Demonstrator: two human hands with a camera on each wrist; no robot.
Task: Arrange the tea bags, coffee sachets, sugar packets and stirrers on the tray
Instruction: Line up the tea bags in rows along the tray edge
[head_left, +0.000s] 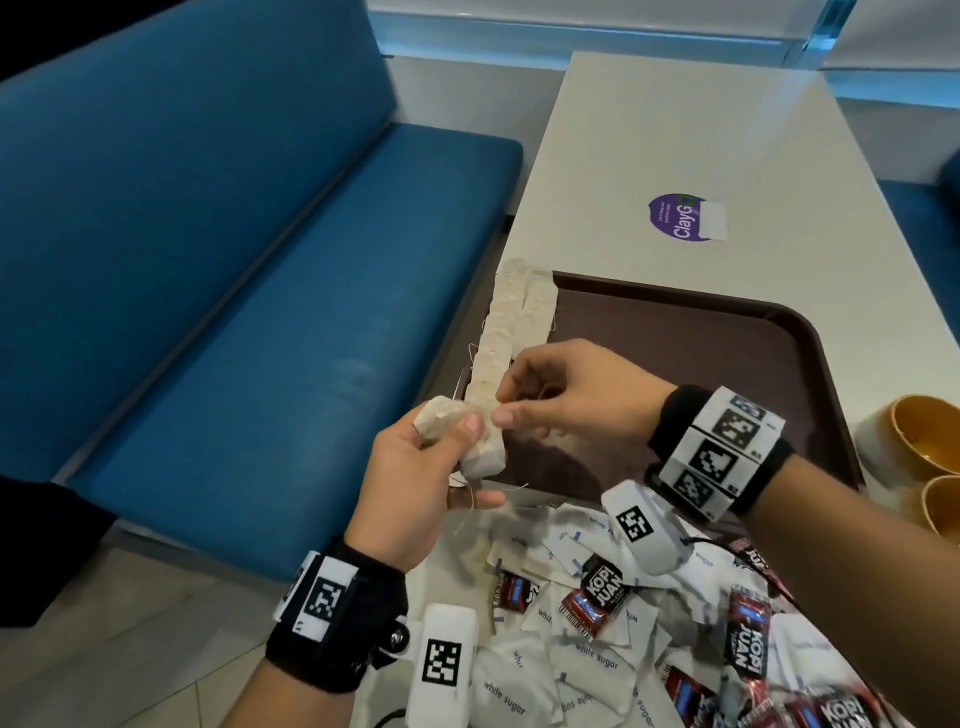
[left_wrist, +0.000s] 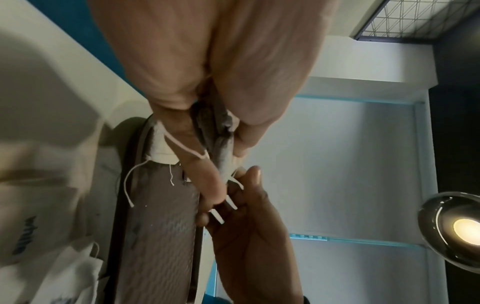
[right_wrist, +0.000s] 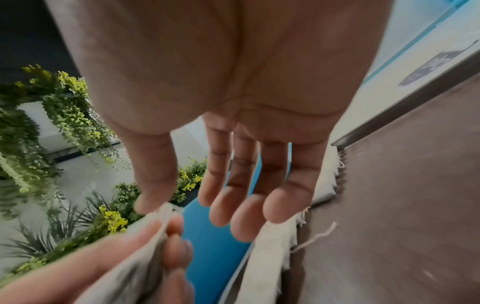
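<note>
A: Where are the tea bags (head_left: 511, 332)?

B: A long row lies along the left rim of the brown tray (head_left: 810, 353) on the tabletop (head_left: 649, 135). A small stack (head_left: 441, 418) sits in the left hand (head_left: 415, 488), thumb and fingers curled round it, strings trailing below

A: And the right hand (head_left: 576, 395)?

B: Loosely spread beside the row's near end; thumb and forefinger tips meet at the row, but whether they pinch a bag cannot be told. The wrist view shows its fingers (right_wrist: 249, 207) nearly straight

A: How will the bags handle?

B: Judging by looks: light, soft, easily crushed or torn, strings apt to tangle. Best taken by the flat faces, gently. Sugar packets (head_left: 587, 660) and coffee sachets (head_left: 597, 587) remain heaped off the tray, nearer the person
</note>
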